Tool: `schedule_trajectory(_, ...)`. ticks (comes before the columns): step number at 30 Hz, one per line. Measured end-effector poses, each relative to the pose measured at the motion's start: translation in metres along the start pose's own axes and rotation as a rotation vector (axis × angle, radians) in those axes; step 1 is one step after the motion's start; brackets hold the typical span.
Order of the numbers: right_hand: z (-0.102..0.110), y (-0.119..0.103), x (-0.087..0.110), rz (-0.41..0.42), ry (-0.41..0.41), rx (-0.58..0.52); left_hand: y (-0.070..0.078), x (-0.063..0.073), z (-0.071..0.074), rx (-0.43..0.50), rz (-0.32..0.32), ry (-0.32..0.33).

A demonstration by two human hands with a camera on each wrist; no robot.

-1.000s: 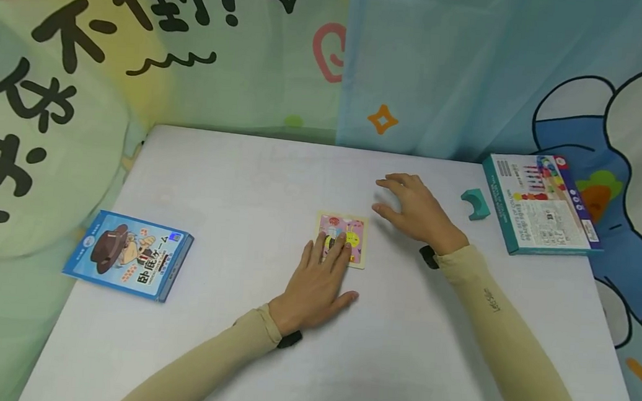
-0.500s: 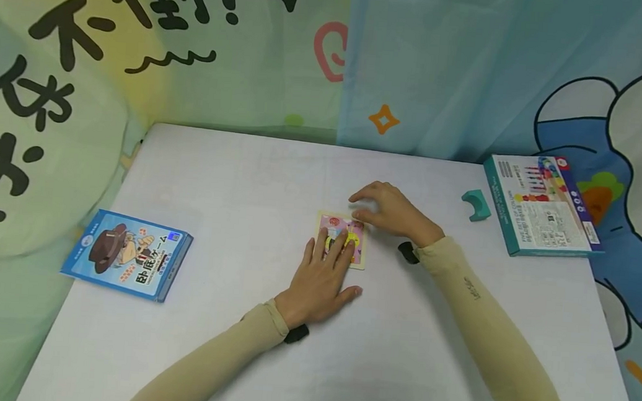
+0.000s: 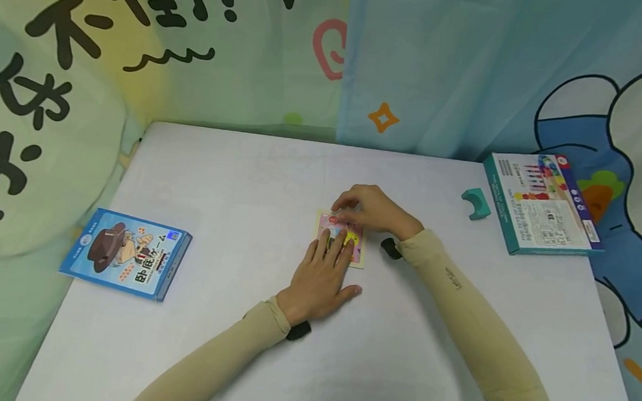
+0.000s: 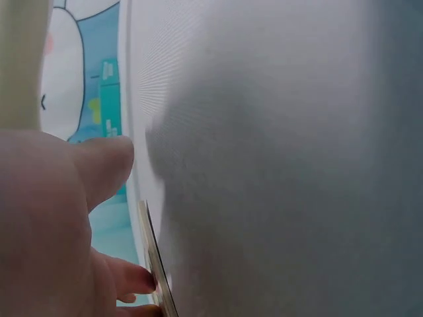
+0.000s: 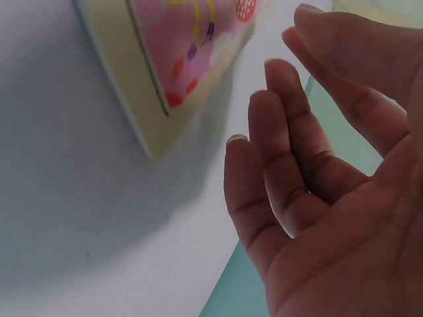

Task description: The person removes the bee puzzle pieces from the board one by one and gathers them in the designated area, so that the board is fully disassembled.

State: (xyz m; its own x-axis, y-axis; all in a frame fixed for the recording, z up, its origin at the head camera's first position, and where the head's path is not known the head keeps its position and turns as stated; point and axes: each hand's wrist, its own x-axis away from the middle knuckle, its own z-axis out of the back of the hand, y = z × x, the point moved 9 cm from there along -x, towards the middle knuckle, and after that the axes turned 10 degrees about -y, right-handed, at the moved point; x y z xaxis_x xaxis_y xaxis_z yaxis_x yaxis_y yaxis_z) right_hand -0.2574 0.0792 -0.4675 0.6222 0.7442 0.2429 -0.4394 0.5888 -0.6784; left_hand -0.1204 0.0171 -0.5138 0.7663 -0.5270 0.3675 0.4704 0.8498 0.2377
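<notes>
Card (image 3: 356, 243) on table (image 3: 233, 182); left hand (image 3: 317, 287) on it from 7 o'clock, fingers wide. Right hand (image 3: 373, 208) at 1 o'clock, curved, narrow, nothing visibly held. Slack left press could let card skid.

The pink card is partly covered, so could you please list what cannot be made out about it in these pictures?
Head view: the lower middle of the pink card is hidden by the left hand, its upper right corner by the right hand.
Left wrist view: it appears edge-on, hiding its picture; the bottom edge crops it.
Right wrist view: the top edge crops it.
</notes>
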Motion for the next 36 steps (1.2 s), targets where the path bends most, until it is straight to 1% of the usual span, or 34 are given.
schedule_trajectory(6, -0.004, -0.007, -0.006, 0.009, -0.021, 0.015, 0.002, -0.001, 0.001, -0.023, 0.012, -0.002)
schedule_trajectory(10, -0.008, -0.006, -0.01, -0.016, -0.047, 0.019, 0.003, -0.001, 0.002, -0.026, 0.029, -0.013)
schedule_trajectory(17, -0.012, -0.009, -0.017, -0.043, -0.053, 0.054, 0.001, -0.001, 0.002, -0.017, 0.055, -0.062)
schedule_trajectory(22, -0.012, -0.01, -0.018, -0.073, -0.063, 0.062, 0.002, 0.0, 0.005, -0.039, 0.055, -0.069)
schedule_trajectory(26, -0.01, -0.01, -0.018, -0.085, -0.055, 0.069, 0.003, 0.0, 0.007, -0.044, 0.053, -0.062)
schedule_trajectory(29, -0.012, -0.01, -0.018, -0.088, -0.053, 0.064, 0.003, 0.001, 0.006, -0.035, 0.05, -0.061)
schedule_trajectory(33, -0.017, -0.012, -0.02, -0.09, -0.068, 0.061, 0.003, 0.004, 0.002, 0.004, 0.058, -0.084)
schedule_trajectory(36, -0.021, -0.011, -0.021, -0.107, -0.074, 0.075, 0.004, 0.005, -0.001, 0.044, 0.061, -0.1)
